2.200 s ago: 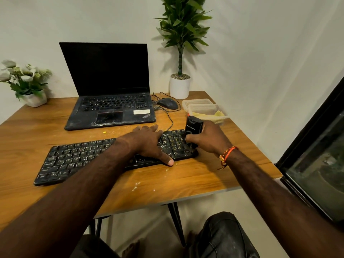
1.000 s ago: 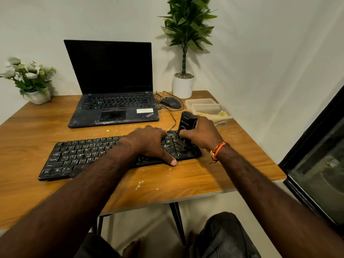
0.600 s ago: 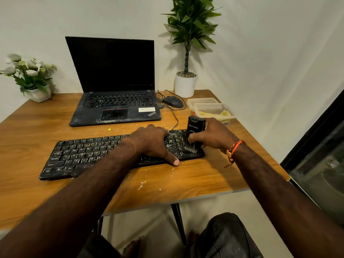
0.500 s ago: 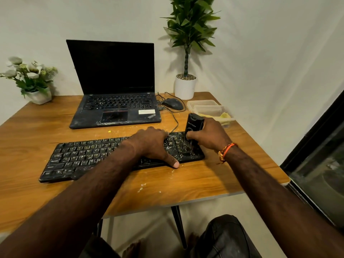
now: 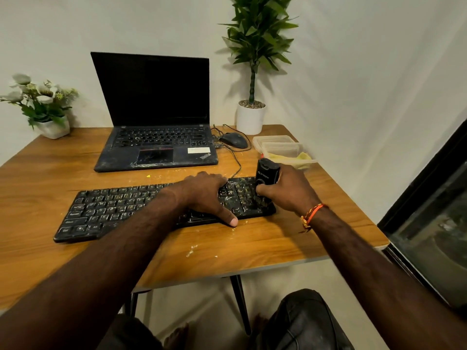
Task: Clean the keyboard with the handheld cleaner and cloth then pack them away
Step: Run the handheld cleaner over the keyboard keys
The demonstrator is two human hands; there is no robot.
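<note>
- Right hand (image 5: 290,190) gripped the black handheld cleaner (image 5: 265,173) — fingers curled round its body, thumb on the near face; cleaner stood upright on the right end of the keyboard (image 5: 121,208).
- Left hand (image 5: 204,195) lay flat on the keys just left of the cleaner, fingers spread and fairly straight, thumb tip at the keyboard's front edge; it held nothing.
- Keyboard sat on the wooden table (image 5: 252,248), speckled with pale crumbs.
- Yellow cloth (image 5: 302,157) lay in a clear container (image 5: 285,150) — behind the cleaner, near the table's right edge.
</note>
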